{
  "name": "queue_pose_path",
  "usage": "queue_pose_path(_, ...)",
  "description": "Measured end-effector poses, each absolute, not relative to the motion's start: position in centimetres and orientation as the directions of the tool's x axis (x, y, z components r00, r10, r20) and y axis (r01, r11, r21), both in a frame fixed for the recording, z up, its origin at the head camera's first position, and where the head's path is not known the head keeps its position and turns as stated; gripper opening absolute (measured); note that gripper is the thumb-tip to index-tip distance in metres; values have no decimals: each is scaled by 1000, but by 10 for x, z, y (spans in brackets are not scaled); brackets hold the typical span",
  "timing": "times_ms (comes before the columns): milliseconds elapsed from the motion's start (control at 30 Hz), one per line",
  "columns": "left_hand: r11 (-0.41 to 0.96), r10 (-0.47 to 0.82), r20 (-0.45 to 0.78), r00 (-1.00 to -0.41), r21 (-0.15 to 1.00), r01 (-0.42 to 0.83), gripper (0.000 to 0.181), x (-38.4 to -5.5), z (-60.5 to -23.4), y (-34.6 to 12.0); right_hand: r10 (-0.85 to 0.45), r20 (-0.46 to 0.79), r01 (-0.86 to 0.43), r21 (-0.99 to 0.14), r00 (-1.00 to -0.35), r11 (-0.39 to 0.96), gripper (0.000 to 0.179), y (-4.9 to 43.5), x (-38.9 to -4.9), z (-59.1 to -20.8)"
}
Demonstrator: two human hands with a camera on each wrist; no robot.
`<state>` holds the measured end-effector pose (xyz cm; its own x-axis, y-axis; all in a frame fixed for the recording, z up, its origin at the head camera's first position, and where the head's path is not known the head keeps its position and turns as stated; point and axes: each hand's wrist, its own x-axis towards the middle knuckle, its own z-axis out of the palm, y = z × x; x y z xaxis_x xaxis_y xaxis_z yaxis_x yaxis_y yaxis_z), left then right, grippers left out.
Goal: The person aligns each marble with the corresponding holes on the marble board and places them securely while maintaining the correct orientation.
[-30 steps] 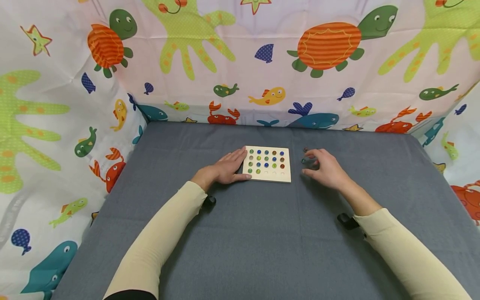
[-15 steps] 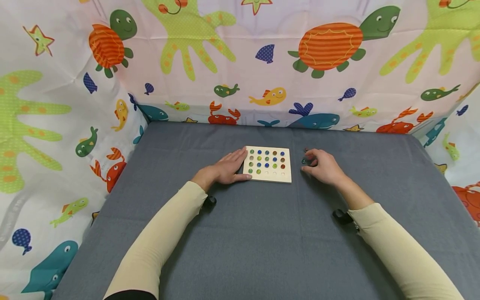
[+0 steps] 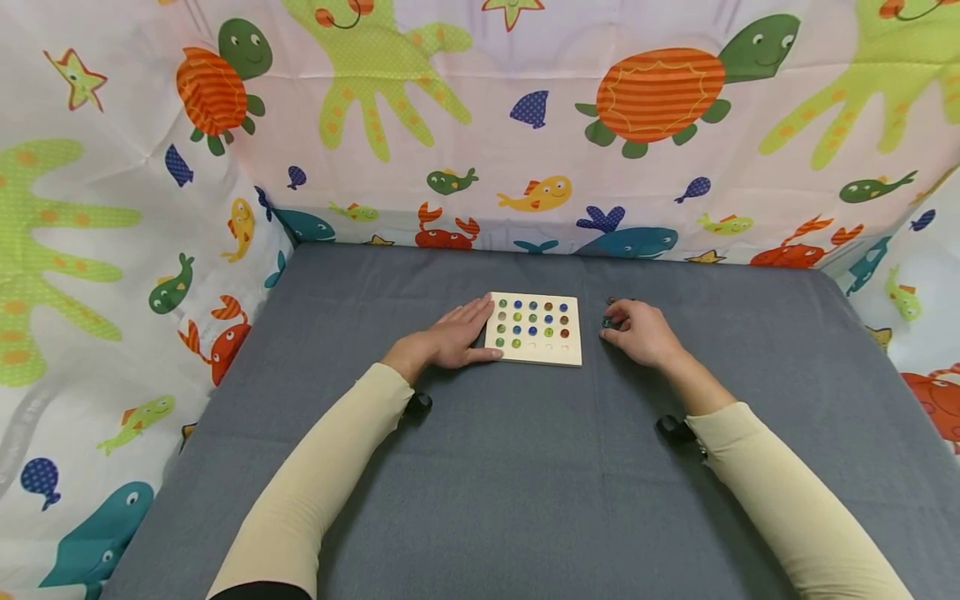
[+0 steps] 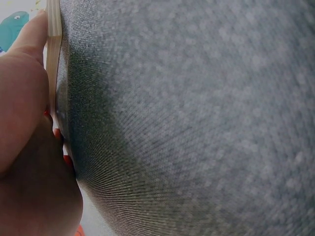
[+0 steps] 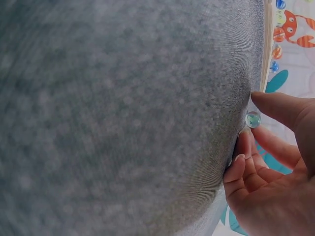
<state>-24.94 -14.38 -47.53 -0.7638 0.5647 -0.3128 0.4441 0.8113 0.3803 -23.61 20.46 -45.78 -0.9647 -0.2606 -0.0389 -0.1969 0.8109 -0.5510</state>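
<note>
My left hand (image 3: pixel 462 333) rests against the left side of a light wooden board (image 3: pixel 555 357), its fingers straight and its thumb at the front edge. Coloured marbles sit in the board's rows of holes; three holes at the right of the front row hold none. Right of the board, my right hand (image 3: pixel 640 333) is down at the cloth around a clear greenish marble (image 5: pixel 253 119). In the right wrist view the index fingertip seems to touch that marble, while the thumb stands a little apart from it. A brownish marble (image 3: pixel 611 300) lies just behind, partly hidden by the fingers.
Grey cloth (image 3: pixel 480 467) covers the table. White fabric walls (image 3: pixel 480 125) with printed sea animals rise at the back and both sides. A dark wrist strap piece (image 3: pixel 675 429) juts from under the right cuff.
My right hand has moved slightly left, and its thumb and index finger have come closer together around the greenish marble. The left hand and board have stayed in place.
</note>
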Motion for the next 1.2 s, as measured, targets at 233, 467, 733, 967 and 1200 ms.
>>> queue_pose_path(233, 807, 566, -310, -764, 396, 437, 100, -254, -482, -145, -246, -4, -202, -554, -969, 808, 35, 205, -237, -460)
queue_pose_path(467, 810, 563, -309, -767, 392, 436, 101, -255, -484, -145, -248, 17, -215, -557, -969, 802, 26, 205, -238, -464)
queue_pose_path(733, 800, 575, -296, -763, 397, 449, 101, -256, -486, -145, -266, 11, -226, -564, -964, 794, 18, 207, -238, -464)
queue_pose_path(967, 804, 570, -309, -761, 401, 439, 100, -256, -485, -146, -271, -16, -211, -583, -962, 784, 19, 209, -232, -460)
queue_pose_path(1200, 806, 568, -314, -761, 397, 439, 100, -255, -483, -145, -286, -10, -219, -617, -958, 756, 19, 205, -225, -453)
